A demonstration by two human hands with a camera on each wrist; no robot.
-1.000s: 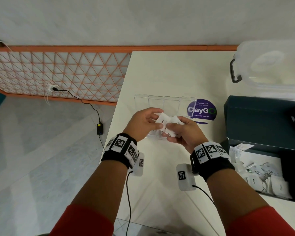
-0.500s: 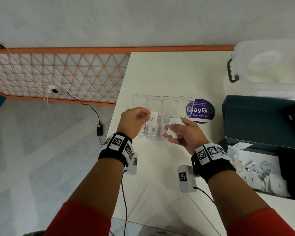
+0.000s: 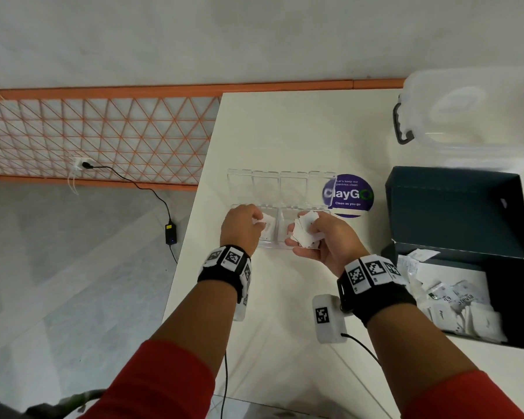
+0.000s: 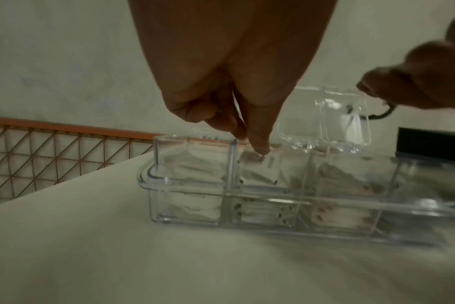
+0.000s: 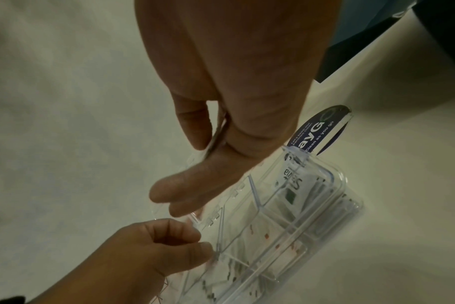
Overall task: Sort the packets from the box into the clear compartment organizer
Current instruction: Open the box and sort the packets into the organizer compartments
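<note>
The clear compartment organizer (image 3: 294,189) lies on the white table with its lid tipped open to the back. My left hand (image 3: 259,220) reaches down into the second compartment from the left and pinches a white packet (image 4: 265,166) there. Neighbouring compartments hold stacked packets (image 4: 195,168). Just right of it, my right hand (image 3: 303,231) grips a small stack of white packets (image 3: 307,226) above the organizer's middle. The dark box (image 3: 454,207) stands open at the right with more loose packets (image 3: 454,303) inside.
A purple round sticker (image 3: 348,195) lies on the table behind the organizer's right end. A clear lidded storage bin (image 3: 472,110) stands at the back right. The table's left edge (image 3: 194,225) runs close beside my left hand, with floor and a cable below.
The hands have parted. My left hand took one packet from the stack and lowered it leftward into the organizer. The right hand kept the stack and barely moved.
</note>
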